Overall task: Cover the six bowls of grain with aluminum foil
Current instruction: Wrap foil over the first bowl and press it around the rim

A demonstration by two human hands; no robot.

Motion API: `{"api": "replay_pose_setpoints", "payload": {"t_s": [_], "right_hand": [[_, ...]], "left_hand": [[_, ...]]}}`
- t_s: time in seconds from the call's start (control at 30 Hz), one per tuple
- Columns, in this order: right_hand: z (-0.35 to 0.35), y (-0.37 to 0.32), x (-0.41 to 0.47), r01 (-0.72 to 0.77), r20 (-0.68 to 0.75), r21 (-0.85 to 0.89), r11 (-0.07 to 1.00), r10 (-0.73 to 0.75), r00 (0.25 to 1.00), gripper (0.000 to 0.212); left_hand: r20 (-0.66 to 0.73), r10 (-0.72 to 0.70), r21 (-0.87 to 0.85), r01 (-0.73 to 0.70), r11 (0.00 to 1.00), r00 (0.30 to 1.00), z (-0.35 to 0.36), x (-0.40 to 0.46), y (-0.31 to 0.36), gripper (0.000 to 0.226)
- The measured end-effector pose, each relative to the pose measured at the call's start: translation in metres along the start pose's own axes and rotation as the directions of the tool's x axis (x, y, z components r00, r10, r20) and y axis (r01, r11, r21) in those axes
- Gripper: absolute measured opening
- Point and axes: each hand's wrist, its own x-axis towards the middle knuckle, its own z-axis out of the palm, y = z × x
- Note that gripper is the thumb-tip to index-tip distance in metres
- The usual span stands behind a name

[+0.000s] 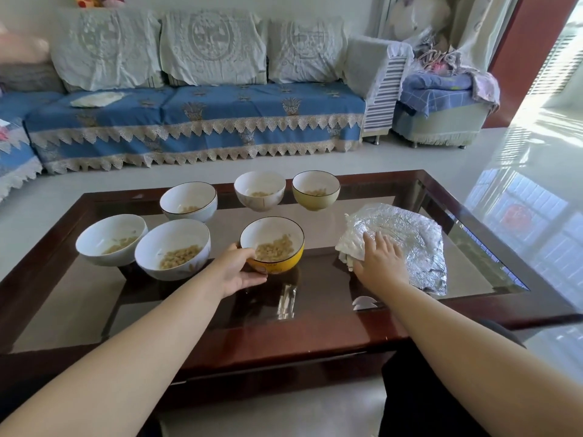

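Right now, from the left end of the glass-topped table (318, 339), none of the six bowls is covered. Two white bowls (111, 239) (172, 248) stand in the near row, a third white one (188, 201) just behind them. Next comes the yellow bowl (273, 244), with the left hand (240, 269) on its near side, thumb at the rim and fingers (257, 280) curled under the wall. Behind it stand a white bowl (259, 190) and a pale yellow bowl (315, 190). Further right lies the stack of aluminum foil (407, 238), its long side running away from the person. The right hand (380, 258) rests flat on the foil's near left corner, fingers straight and spread, gripping nothing. The foil lies just right of the held bowl, so I'd guess the right hand lifts a sheet and carries it leftward.
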Motion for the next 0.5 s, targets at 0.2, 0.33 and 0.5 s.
{"api": "replay_pose_setpoints", "payload": {"t_s": [0.2,0.33,0.5], "right_hand": [[-0.012,0.0,0.002,-0.09,-0.006,0.06,0.994,0.091,0.996,0.049],[-0.031,-0.004,-0.002,-0.073,-0.178,0.141,0.987,0.098,0.979,0.039],[-0.045,-0.034,-0.022,0.213,-0.462,0.027,0.977,-0.176,0.869,0.04]], "left_hand": [[0.1,-0.018,0.103,0.007,0.995,0.995,-0.018,-0.019,-0.009,0.041],[0.171,-0.029,0.152,0.003,0.988,0.985,-0.032,-0.03,-0.01,0.042],[0.242,-0.033,0.187,-0.013,0.982,0.97,-0.043,-0.038,-0.017,0.038]]}}
